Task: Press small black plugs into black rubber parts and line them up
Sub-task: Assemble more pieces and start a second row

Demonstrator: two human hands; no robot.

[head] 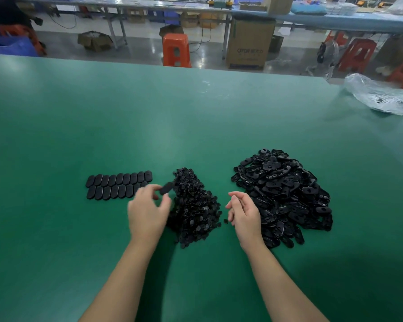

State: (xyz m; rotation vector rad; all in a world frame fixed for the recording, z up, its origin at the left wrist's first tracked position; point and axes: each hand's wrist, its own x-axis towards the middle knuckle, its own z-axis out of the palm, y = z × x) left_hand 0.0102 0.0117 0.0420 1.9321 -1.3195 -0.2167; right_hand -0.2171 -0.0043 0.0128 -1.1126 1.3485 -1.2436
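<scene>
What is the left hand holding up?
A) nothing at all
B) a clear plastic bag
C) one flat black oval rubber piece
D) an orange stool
C: the left hand pinches one flat black oval rubber piece in its fingertips, just right of the two neat rows of black oval rubber pieces on the green table.

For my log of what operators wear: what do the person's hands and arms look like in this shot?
Both the left hand and the right hand are bare, with no gloves. No rings, watch or wristbands show. Both forearms are uncovered right to the bottom edge of the picture, so no sleeves are in view. Fingernails look short and unpainted, as far as the blur allows.
</scene>
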